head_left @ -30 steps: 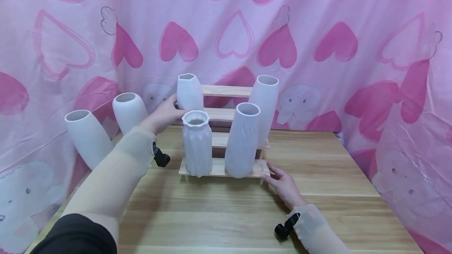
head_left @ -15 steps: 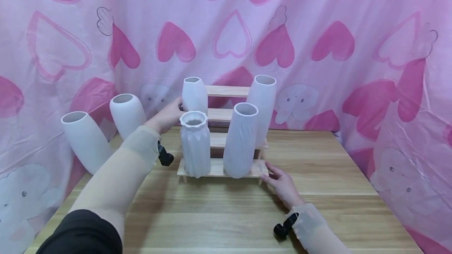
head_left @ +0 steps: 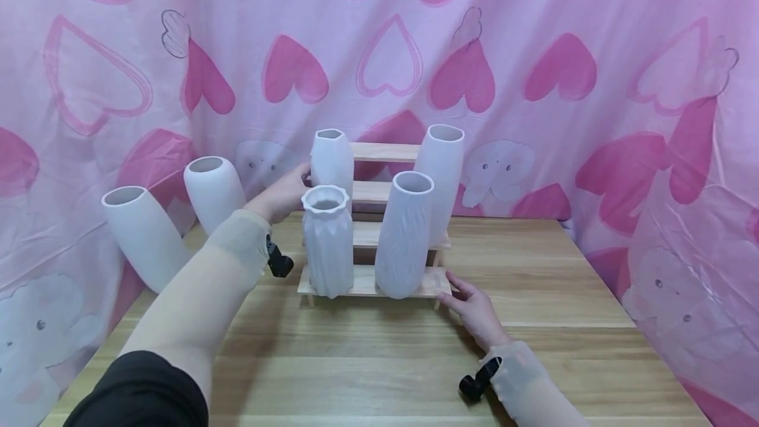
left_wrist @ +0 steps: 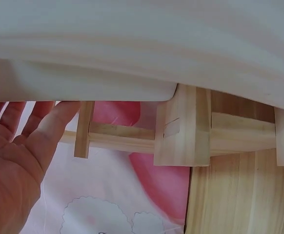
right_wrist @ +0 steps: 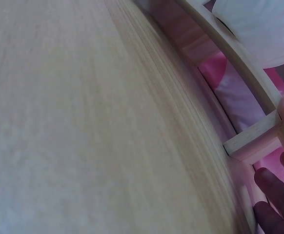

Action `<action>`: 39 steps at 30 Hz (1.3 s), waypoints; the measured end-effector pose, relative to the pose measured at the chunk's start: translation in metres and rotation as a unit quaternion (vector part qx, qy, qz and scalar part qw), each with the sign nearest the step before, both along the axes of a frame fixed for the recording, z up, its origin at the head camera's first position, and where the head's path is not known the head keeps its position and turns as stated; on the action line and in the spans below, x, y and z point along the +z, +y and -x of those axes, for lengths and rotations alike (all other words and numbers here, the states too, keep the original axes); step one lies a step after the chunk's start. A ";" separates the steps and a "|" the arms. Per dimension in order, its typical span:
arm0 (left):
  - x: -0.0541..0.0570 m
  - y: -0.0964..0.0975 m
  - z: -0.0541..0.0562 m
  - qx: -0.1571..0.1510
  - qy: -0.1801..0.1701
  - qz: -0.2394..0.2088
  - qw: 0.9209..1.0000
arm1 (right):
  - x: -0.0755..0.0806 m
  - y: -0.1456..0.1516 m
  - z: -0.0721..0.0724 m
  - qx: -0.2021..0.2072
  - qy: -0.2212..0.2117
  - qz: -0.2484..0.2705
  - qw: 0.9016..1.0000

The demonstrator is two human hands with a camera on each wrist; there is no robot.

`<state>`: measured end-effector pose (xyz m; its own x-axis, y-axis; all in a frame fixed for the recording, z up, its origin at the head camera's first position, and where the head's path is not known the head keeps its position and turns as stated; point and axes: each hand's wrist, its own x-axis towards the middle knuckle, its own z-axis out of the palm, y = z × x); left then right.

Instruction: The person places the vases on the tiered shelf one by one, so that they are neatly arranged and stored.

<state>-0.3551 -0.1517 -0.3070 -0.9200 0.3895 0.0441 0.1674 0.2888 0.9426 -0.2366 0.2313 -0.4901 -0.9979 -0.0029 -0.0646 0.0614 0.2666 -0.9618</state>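
In the head view, my left hand (head_left: 283, 195) holds a white faceted vase (head_left: 333, 162) by its left side, toward the back of a tiered wooden stand (head_left: 367, 234). The left wrist view has the thumb (left_wrist: 59, 119) against the vase's lower side, the fingers partly hidden behind it. My right hand (head_left: 476, 315) grips the right end of the lowest step, thumb in front. On that step stand a ruffled-rim vase (head_left: 329, 249) and a tall textured vase (head_left: 405, 242). Behind them on the right rises a smooth tall vase (head_left: 446, 170).
Two more white vases, a rounded one (head_left: 215, 193) and a taller one (head_left: 145, 236), stand at the table's left, partly behind my left arm. The wooden table (head_left: 534, 269) ends at a pink heart-print curtain (head_left: 534, 176) at the back.
My left hand has shifted the faceted vase a little to the right along the stand. My right hand has kept its place on the lowest step.
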 end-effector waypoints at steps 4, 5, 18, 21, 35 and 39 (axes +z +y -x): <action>0.000 0.001 0.001 -0.008 0.000 0.000 1.000 | 0.000 0.000 0.001 0.000 0.002 0.000 1.000; 0.001 0.000 0.001 -0.009 -0.001 0.005 1.000 | 0.001 0.000 0.001 -0.001 0.002 0.000 1.000; 0.009 0.001 -0.007 -0.042 -0.008 0.013 0.999 | 0.000 -0.001 0.002 0.000 0.000 0.003 1.000; 0.004 -0.004 -0.001 -0.043 -0.009 0.028 0.999 | 0.000 -0.001 0.002 0.003 0.002 0.005 1.000; -0.003 -0.010 0.004 -0.057 -0.004 0.047 0.997 | -0.002 0.001 0.002 -0.003 0.007 0.006 1.000; -0.005 -0.011 0.004 -0.059 -0.006 0.047 0.997 | -0.002 0.001 0.001 -0.007 0.006 0.005 1.000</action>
<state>-0.3592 -0.1628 -0.3124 -0.8679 0.4967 -0.0090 0.1936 0.3548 0.9147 -0.2377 0.2319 -0.4918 -0.9986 0.0097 -0.0528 0.0535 0.2561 -0.9652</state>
